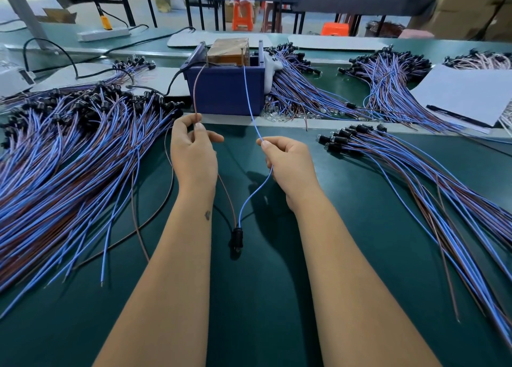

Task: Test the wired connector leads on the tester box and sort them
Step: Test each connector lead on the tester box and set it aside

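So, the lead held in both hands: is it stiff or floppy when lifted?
Probably floppy: the blue wire sags in a curve below the right hand, and the brown wire bends below the left hand. It is likely light, since fingertip pinches carry it. The black connector hangs lowest and may swing.

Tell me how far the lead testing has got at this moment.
Done, apparently: a small row of leads lies sorted at right. In hand: the left hand pinches the brown wire, the right hand the blue wire, both reaching the tester box. Left: the large pile at left.
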